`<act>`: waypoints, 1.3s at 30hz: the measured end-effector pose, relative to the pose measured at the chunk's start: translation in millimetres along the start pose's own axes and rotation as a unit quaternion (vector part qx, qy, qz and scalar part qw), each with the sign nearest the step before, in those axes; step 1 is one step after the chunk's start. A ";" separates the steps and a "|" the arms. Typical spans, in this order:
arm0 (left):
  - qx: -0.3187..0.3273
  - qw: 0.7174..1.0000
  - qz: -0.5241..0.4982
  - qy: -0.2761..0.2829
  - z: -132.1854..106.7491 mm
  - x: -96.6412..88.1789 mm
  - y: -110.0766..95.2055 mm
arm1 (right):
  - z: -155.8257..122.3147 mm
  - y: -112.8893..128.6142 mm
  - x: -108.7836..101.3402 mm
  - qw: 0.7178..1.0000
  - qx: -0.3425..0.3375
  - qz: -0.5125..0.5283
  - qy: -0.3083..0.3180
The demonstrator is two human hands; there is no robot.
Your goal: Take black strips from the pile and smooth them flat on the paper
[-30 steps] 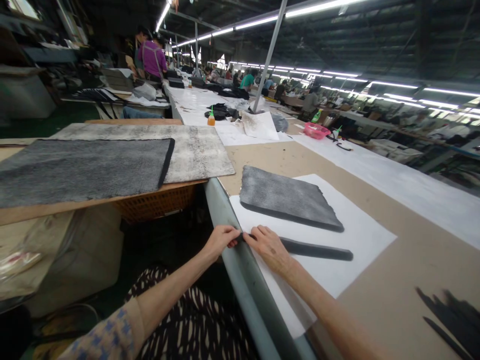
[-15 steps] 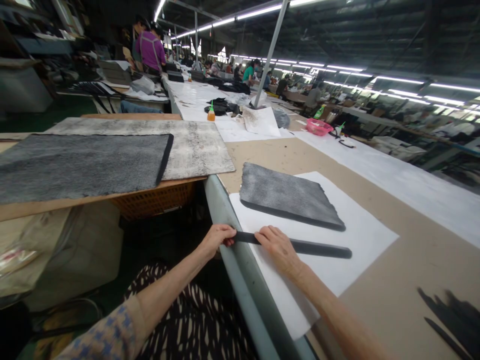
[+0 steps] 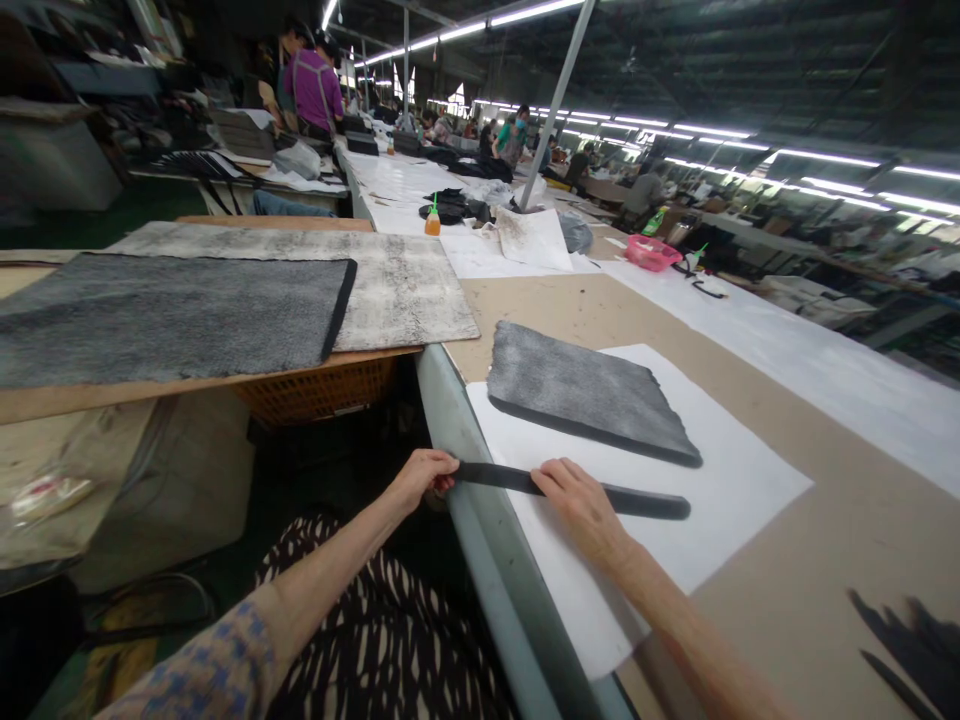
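Observation:
A long, narrow dark strip [image 3: 646, 502] lies across the white sheet [image 3: 517, 590] at the table edge. Its near end is pinched by my left hand [image 3: 426, 474], just past the edge. Farther along, the fingers of my right hand [image 3: 576, 502] are closed over the strip and press it against the sheet. Beyond them lies a flat grey piece of fuzzy-looking material [image 3: 589, 388] with a dark folded-looking edge and ragged sides.
Left, a larger grey piece [image 3: 172, 310] lies on a mottled board [image 3: 405, 290], with an orange crate [image 3: 319, 392] below. Farther back are an orange glue bottle [image 3: 433, 220], a pink basket [image 3: 651, 254] and a slanting pole [image 3: 556, 105]. Dark strips [image 3: 911, 640] lie right. Several people work behind.
The strip has slid left toward my body, with my left hand drawing its end farther past the table edge. My right hand now sits closer to the strip's far end.

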State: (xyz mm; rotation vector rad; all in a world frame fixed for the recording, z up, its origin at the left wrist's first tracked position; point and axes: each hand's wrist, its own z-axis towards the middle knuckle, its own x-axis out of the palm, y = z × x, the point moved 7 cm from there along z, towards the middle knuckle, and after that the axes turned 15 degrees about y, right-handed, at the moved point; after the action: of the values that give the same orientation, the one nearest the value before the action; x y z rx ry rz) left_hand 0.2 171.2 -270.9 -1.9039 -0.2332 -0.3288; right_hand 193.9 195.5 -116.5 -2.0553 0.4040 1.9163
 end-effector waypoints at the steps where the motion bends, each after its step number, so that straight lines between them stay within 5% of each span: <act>1: -0.004 1.000 -0.002 -0.002 0.3 -2.9 3.2 | -0.2 0.2 -0.3 1.000 -0.002 -0.001 0.000; 13: -0.066 0.994 -0.016 -0.089 -18.4 -68.9 64.7 | 22.4 22.4 3.3 0.994 -0.050 -0.093 0.012; 23: -0.083 0.992 0.021 -0.096 -10.4 -64.0 81.5 | 33.6 35.4 4.0 0.988 -0.057 -0.144 0.015; 29: -0.072 0.975 0.084 -0.191 -31.7 -72.5 66.9 | 39.2 43.5 5.8 0.984 -0.063 -0.169 0.003; 33: 0.043 0.969 0.152 -0.191 -44.7 -37.8 -0.2 | 38.2 43.5 4.3 0.985 -0.068 -0.162 -0.006; 36: 0.139 0.960 0.240 -0.044 -39.5 26.9 -50.1 | 37.2 44.0 1.7 0.987 -0.060 -0.148 -0.007; 39: 0.113 0.964 0.239 0.032 -29.3 62.1 -59.5 | 35.4 45.8 -0.5 0.991 -0.050 -0.123 -0.004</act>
State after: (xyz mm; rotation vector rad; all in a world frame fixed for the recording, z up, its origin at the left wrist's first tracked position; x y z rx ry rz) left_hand 36.4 164.6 -187.9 -1.6574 0.2256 -0.0343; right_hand 143.1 167.9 -119.5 -2.0481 0.0480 1.8285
